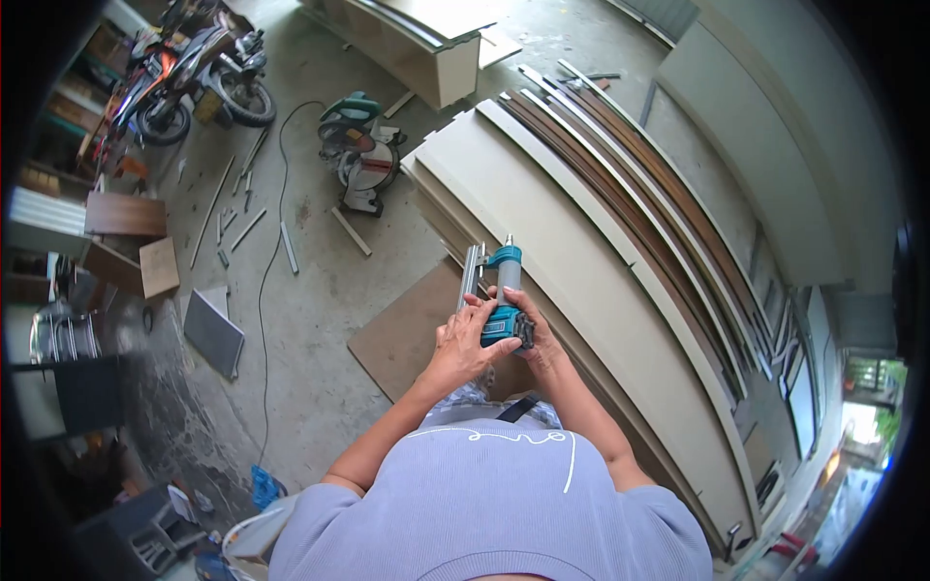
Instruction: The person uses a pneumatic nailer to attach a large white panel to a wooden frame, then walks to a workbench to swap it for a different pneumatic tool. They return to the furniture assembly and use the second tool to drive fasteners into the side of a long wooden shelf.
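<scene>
A teal and grey nail gun is held in front of my body, with a metal fitting at its far end. Its silver magazine rail runs along the left side. My left hand is closed on the near teal part and by the rail, thumb across the body. Around the right side of the tool wraps my right hand, its fingers partly hidden. Just right of both hands lies a stack of long cream boards. Below and left, a brown panel rests on the floor.
A miter saw stands on the concrete floor ahead, with a cable running along the left. Offcut strips lie scattered there. A motorcycle is at the far left, a cream cabinet ahead, and long brown strips lie at the right.
</scene>
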`<action>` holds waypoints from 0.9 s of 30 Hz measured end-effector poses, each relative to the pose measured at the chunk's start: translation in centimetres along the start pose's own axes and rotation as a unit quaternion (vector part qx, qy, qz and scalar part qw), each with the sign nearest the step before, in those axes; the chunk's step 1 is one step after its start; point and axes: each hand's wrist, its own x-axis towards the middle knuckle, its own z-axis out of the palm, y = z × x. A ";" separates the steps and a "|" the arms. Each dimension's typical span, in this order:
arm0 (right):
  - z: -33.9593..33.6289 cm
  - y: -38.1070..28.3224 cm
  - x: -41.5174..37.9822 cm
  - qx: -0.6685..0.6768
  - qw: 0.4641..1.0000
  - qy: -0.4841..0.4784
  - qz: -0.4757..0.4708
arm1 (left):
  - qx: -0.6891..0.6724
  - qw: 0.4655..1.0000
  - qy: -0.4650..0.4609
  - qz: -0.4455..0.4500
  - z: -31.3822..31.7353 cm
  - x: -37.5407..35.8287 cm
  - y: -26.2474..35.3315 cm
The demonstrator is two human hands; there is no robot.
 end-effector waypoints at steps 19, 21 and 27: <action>-3.2 -7.3 -6.2 0.233 0.925 -0.143 -0.264 | 0.238 0.930 -0.046 0.275 2.0 6.6 14.5; -3.6 -7.6 -7.8 0.228 0.914 -0.156 -0.298 | 0.227 0.922 -0.043 0.312 3.6 7.2 14.9; -7.8 -7.4 -10.3 0.221 0.899 -0.150 -0.348 | 0.236 0.909 -0.077 0.336 7.5 6.5 17.1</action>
